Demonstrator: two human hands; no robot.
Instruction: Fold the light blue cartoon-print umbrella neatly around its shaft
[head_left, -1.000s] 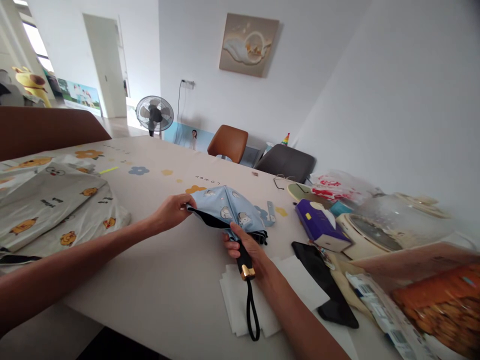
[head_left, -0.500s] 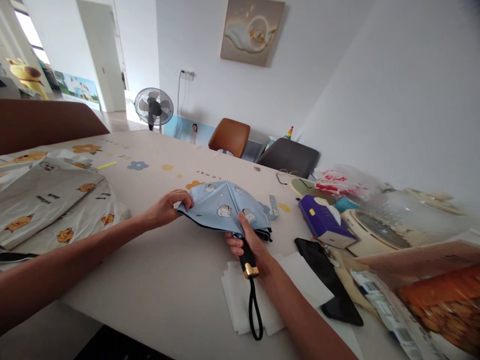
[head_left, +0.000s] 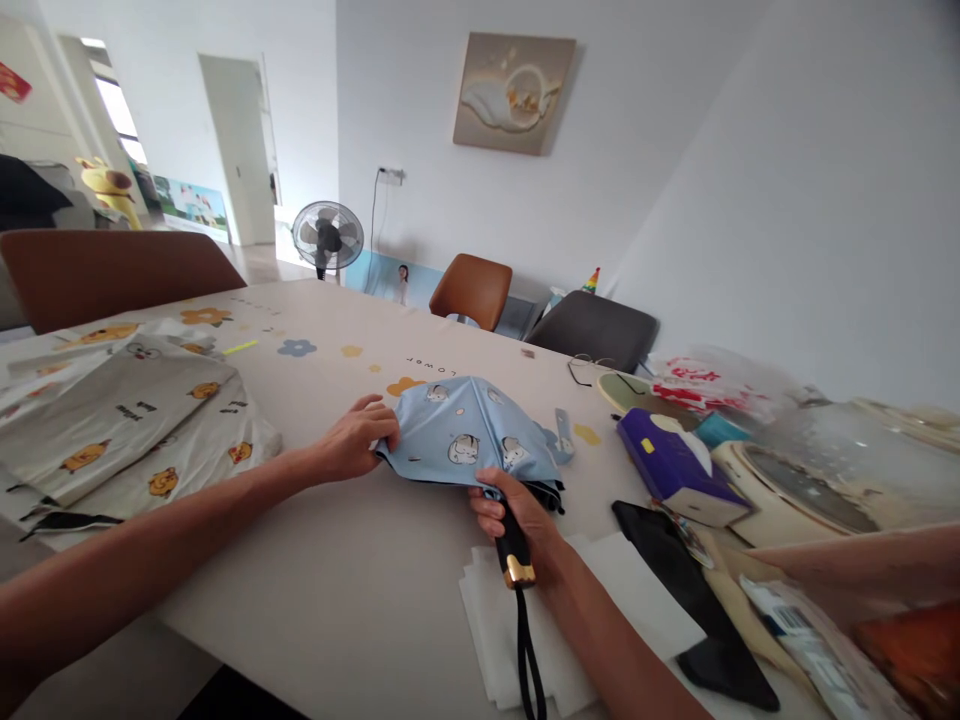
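A light blue folding umbrella [head_left: 465,425] with printed cartoon animals is held over the table, its canopy collapsed but loosely fanned out. My right hand [head_left: 517,510] is closed around the top of its black handle, thumb up against the fabric. The handle has a gold-coloured end, and a black wrist strap hangs from it. My left hand [head_left: 364,435] pinches the left edge of the canopy between thumb and fingers. Dark ribs or lining show under the right edge of the canopy.
A white cloth with yellow cartoon figures [head_left: 142,420] lies at left. White sheets [head_left: 600,600], a black object [head_left: 690,600], a purple tissue box [head_left: 667,465], glasses [head_left: 592,365] and plastic bags [head_left: 712,385] are at right. Chairs [head_left: 472,290] and a fan [head_left: 328,238] stand beyond.
The view has turned slightly left and up, so everything sits further right and lower. My right thumb has shifted down a little near the handle's top; both hands keep their hold on the umbrella.
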